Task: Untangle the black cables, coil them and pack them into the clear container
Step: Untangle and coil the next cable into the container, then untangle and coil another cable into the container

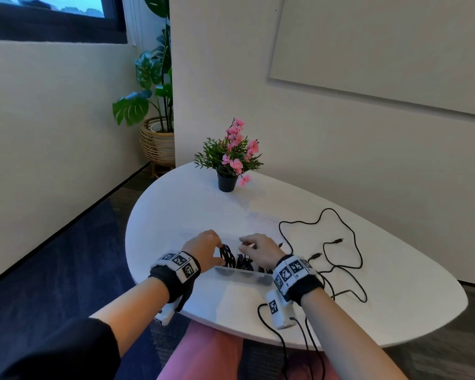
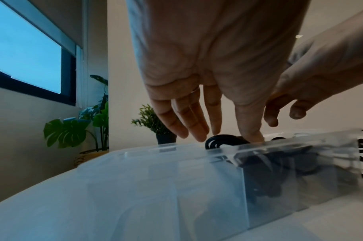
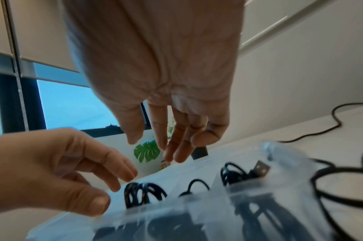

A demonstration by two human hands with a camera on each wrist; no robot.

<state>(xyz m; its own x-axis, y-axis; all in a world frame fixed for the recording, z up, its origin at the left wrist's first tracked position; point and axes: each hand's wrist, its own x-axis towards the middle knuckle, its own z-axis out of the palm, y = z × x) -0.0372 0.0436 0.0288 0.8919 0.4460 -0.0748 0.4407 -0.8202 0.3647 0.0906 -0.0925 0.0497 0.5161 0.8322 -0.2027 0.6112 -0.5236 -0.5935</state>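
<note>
A clear container [image 1: 242,271] with dividers sits on the white table near the front edge. Black coiled cables [image 1: 226,256] stand in its compartments. My left hand [image 1: 220,252] hovers over the leftmost coil [image 2: 217,141]; its thumb touches that coil and the fingers point down loosely. In the right wrist view the same left hand [image 3: 114,192] is spread just above the coil [image 3: 143,194]. My right hand [image 1: 244,244] hangs relaxed over the container's middle, holding nothing [image 3: 161,146]. A USB plug [image 3: 260,168] sticks up from another coil. A loose black cable [image 1: 340,223] sprawls on the table to the right.
A small black pot of pink flowers [image 1: 226,182] stands at the table's far side. Part of the loose cable [image 1: 272,330] hangs off the front edge by my right forearm. A wall runs close behind the table. A large potted plant [image 1: 154,105] stands on the floor to the left.
</note>
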